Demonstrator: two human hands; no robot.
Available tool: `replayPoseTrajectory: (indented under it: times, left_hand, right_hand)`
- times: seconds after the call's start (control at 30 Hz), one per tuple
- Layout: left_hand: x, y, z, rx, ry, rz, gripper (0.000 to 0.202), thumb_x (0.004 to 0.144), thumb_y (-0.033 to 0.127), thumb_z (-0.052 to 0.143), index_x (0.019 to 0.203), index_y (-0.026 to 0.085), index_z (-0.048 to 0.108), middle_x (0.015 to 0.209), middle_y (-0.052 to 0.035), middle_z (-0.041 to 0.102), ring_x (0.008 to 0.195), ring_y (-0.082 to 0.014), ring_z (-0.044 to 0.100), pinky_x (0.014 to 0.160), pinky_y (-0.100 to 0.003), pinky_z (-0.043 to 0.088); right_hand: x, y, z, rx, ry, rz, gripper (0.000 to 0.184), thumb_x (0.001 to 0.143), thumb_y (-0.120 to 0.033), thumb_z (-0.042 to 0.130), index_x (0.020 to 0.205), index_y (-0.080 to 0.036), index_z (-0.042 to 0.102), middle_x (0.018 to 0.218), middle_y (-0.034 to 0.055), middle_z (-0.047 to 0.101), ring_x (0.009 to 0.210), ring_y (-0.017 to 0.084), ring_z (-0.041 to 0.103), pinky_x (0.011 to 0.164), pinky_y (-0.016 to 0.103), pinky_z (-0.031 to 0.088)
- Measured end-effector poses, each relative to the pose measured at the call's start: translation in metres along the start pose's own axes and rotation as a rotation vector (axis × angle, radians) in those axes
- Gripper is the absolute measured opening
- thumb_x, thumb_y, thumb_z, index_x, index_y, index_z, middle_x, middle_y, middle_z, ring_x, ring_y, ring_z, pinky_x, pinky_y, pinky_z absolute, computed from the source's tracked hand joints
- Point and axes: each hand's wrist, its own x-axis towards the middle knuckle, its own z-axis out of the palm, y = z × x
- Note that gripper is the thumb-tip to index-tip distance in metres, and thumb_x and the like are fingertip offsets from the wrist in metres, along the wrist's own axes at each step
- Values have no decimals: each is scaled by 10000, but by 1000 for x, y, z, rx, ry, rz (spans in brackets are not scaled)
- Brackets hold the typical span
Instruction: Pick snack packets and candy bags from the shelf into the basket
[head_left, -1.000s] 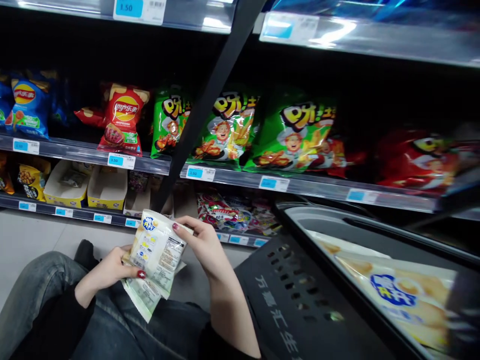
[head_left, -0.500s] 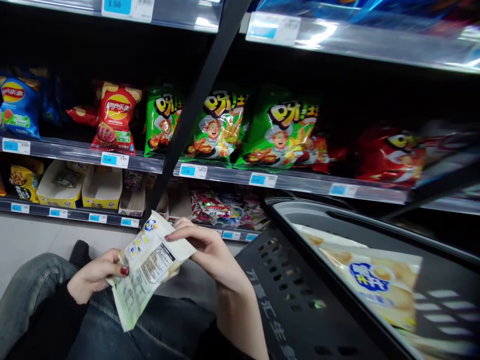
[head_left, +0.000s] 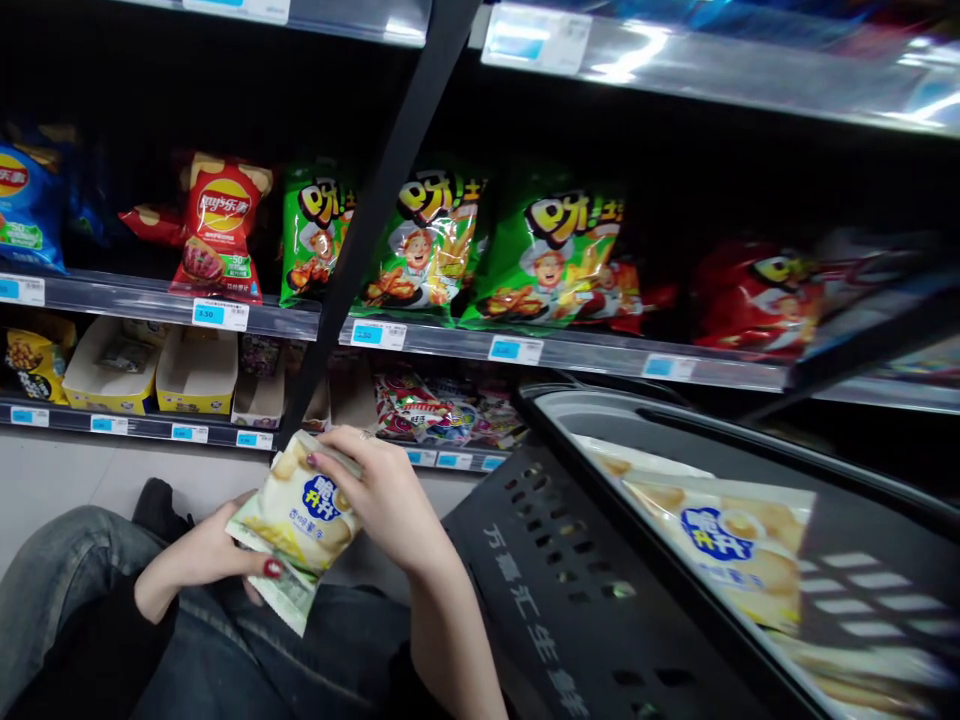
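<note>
A small cream and pale green snack bag [head_left: 296, 510] with a blue logo is held above my lap, its printed front facing up. My left hand [head_left: 202, 550] grips its lower left edge, thumb on the front and fingers mostly hidden beneath. At the bag's upper right edge my right hand [head_left: 379, 490] is closed on it, fingertips on the front near the top seal. Right of my right arm stands a dark grey shopping basket [head_left: 555, 580]. Inside it lies a matching snack bag [head_left: 724, 545], with more bags partly hidden around it.
Shelves ahead hold a red chip bag [head_left: 221, 230], green snack bags [head_left: 551, 260] and a blurred red bag [head_left: 757, 300]. Open cardboard boxes [head_left: 196, 370] sit on the bottom shelf. A slanting black post [head_left: 375, 210] divides the shelving. My bent knee [head_left: 82, 560] is at the left.
The snack bag has been turned over, from its text-covered back to its logo front. Both hands have shifted their hold on it. The view has moved slightly.
</note>
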Motion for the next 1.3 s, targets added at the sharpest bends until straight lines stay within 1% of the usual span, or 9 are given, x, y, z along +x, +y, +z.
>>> replayPoseTrajectory:
  times: [0.1,0.17,0.27,0.37,0.53,0.67,0.73,0.97,1.3]
  left_hand:
    - [1,-2,0,9,68,27,436,665,255,696,1073,133,607,948,-94,697,831,-231,638,752,-324,492]
    - [1,-2,-1,-6,47,22,387,658,240,703,1026,135,642,945,-86,705,857,-236,637,811,-331,472]
    - [1,-3,-2,-35,16,-3,359,656,238,705,997,134,664,931,-93,712,846,-250,646,808,-351,478]
    - [0,-6,-4,-39,19,-27,368,650,244,708,996,125,667,934,-104,710,857,-265,645,819,-374,475]
    - [1,-6,-3,-44,51,-54,402,632,262,719,1000,111,662,941,-118,707,862,-282,642,822,-402,474]
    - [3,-6,-1,-93,97,-33,396,653,246,706,1022,116,649,948,-113,706,849,-262,650,814,-379,483]
    - [4,-7,-1,-122,113,-19,392,664,239,699,1032,119,643,955,-113,705,847,-254,651,809,-369,485]
    - [4,-9,0,-134,135,-19,398,649,233,710,1025,119,647,976,-122,698,885,-269,640,829,-384,473]
    - [4,-11,0,-189,139,-21,399,653,209,710,1038,127,645,971,-120,700,849,-251,648,816,-369,477]
  right_hand:
    - [2,8,3,86,36,62,106,808,-239,507,808,-198,604,778,14,663,679,147,590,616,231,404]
    - [4,15,7,91,49,114,131,803,-255,503,806,-194,619,756,13,671,653,147,589,599,229,402]
    - [9,27,16,65,46,180,172,794,-270,494,778,-180,640,723,25,672,648,156,589,591,237,398]
    - [13,40,25,133,33,209,199,779,-285,493,739,-166,649,706,37,669,648,157,585,562,231,400]
    - [15,48,29,309,86,297,206,699,-332,565,637,-150,639,582,28,630,553,145,550,481,223,384]
    - [15,46,26,547,168,434,228,610,-362,647,619,-135,644,554,42,631,496,145,537,462,237,387]
    - [15,47,26,607,204,474,239,581,-367,673,613,-131,647,556,53,639,490,150,542,452,241,387]
    - [16,59,36,656,201,534,257,547,-381,698,576,-133,639,533,64,645,468,166,559,443,259,416]
    - [17,65,41,687,152,546,243,555,-368,688,558,-136,619,509,38,615,447,146,536,454,254,402]
